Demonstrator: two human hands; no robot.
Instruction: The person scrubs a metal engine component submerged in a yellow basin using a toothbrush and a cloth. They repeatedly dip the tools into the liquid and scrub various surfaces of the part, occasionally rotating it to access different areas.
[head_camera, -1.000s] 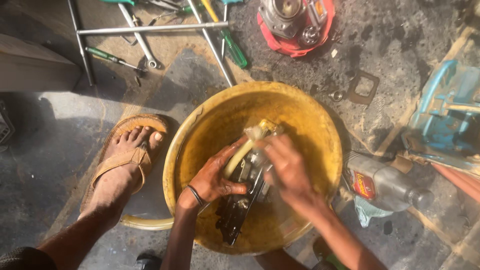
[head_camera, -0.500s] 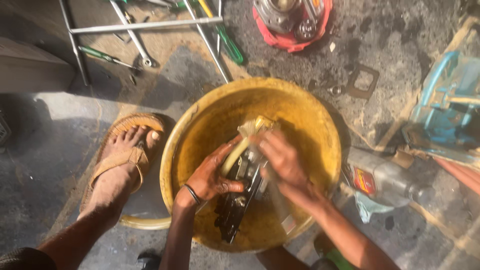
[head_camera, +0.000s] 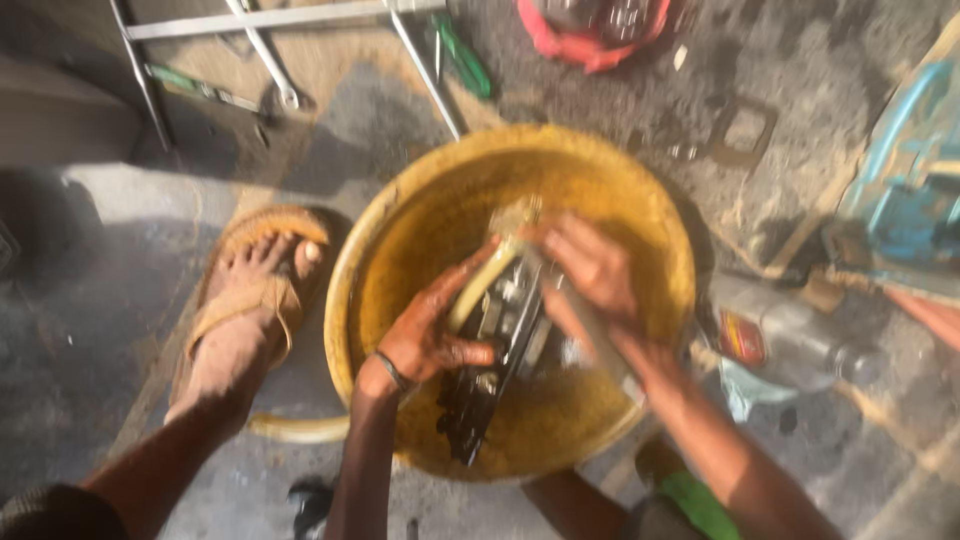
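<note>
A dark metal part (head_camera: 495, 365) is held tilted inside the yellow basin (head_camera: 660, 215), grasped by the left hand (head_camera: 430, 335); the right hand (head_camera: 590, 265) is clenched around a brush (head_camera: 505, 240) for scrubbing.

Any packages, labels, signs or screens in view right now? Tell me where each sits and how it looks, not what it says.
Clear plastic bottle: lying on its side on the ground right of the yellow round basin, beyond the right hand.
Label on that bottle: small patch on the end nearest the basin, red with yellow; blurred.
No signs or screens show.
</note>
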